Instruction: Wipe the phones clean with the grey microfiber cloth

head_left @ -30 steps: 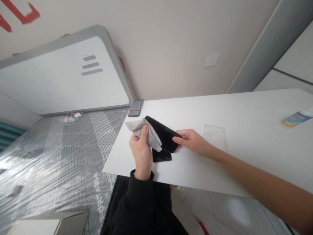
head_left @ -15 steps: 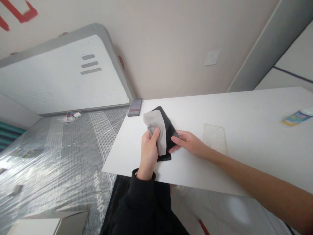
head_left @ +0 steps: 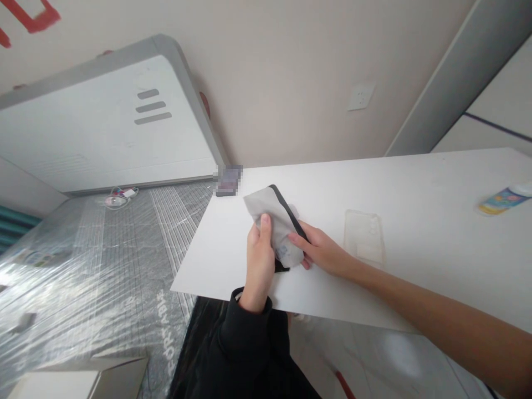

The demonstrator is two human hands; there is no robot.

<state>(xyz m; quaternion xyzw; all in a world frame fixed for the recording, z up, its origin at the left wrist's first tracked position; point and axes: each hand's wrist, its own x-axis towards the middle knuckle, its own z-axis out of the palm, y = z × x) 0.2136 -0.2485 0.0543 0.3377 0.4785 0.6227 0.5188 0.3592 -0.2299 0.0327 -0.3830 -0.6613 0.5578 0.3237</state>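
My left hand is closed on a thin grey cloth, thumb pressed flat on top. The cloth lies over the face of a black phone, and only the phone's dark right edge shows beside it. My right hand grips the lower right edge of the phone, with a fingertip over the cloth. Below them, part of a flat black thing shows on the white table; its kind is hidden. To the right of my right hand lies a clear phone case.
At the right end of the white table a bottle with a colourful label lies on its side. A blurred-out dark item is at the back left corner. A white headboard-like panel stands left, and a plastic-covered surface lies below.
The cloth has spread down and right over the phone's face, covering most of the dark glass. My left hand has shifted slightly right. My right hand stays at the phone's edge.
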